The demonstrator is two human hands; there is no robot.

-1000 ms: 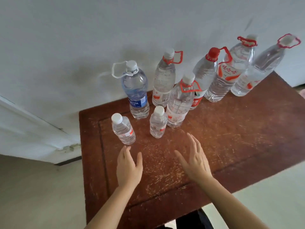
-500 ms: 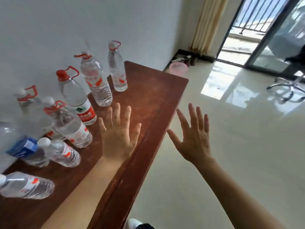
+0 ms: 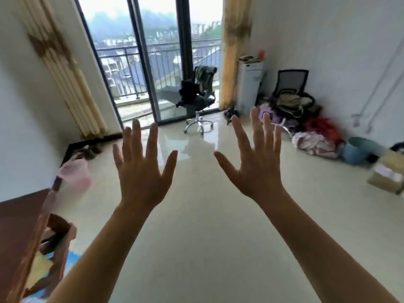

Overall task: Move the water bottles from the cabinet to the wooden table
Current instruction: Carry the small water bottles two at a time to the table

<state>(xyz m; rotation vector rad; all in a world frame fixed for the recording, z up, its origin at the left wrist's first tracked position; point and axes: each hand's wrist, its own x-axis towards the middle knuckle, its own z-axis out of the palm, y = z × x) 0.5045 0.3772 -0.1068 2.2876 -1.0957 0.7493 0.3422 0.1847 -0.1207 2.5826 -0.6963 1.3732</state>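
Note:
My left hand [image 3: 143,171] and my right hand [image 3: 254,165] are raised in front of me over the shiny floor, fingers spread and straight, holding nothing. Only a corner of the dark wooden table [image 3: 19,213] shows at the lower left edge, blurred. No water bottle is in view, and no cabinet holding bottles can be made out.
A pink bin [image 3: 75,177] stands by the table's end. An office chair [image 3: 197,97] sits before the glass balcony door [image 3: 153,62]. Clothes and bags [image 3: 306,121], a blue tub [image 3: 358,149] and a cardboard box [image 3: 387,173] lie along the right wall.
The view has swung right, away from the table and its bottles, to face the balcony door and open floor. Both hands stay raised, spread and empty.

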